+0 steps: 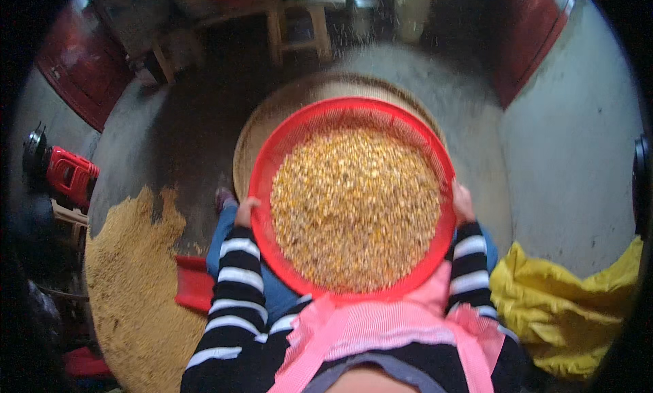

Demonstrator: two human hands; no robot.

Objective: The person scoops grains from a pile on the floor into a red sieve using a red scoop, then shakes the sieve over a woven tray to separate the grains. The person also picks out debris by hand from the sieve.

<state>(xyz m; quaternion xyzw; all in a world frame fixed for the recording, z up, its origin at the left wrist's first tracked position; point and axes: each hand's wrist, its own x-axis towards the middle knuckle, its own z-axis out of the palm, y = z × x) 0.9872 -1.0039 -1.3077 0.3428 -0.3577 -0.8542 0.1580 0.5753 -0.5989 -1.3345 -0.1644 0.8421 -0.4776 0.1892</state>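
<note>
A round red plastic sieve (259, 250) is held level in front of my lap. Yellow and pale grain (357, 209), which looks like cracked corn, covers its mesh bottom. My left hand (247, 212) grips the rim on the left, thumb over the edge. On the opposite side the rim is in my right hand (462, 202). The undersides of both hands are hidden by the sieve and sleeves. Below and beyond the sieve, a wide round woven tray (265, 122) rests on the concrete floor, partly covered from view.
Loose yellow grain (137, 281) is heaped on the floor at the left, beside a red scoop-like plastic piece (194, 283). A yellow woven sack (561, 306) lies right. A red plastic stool (71, 173) stands far left; a wooden stool (301, 31) is at the back.
</note>
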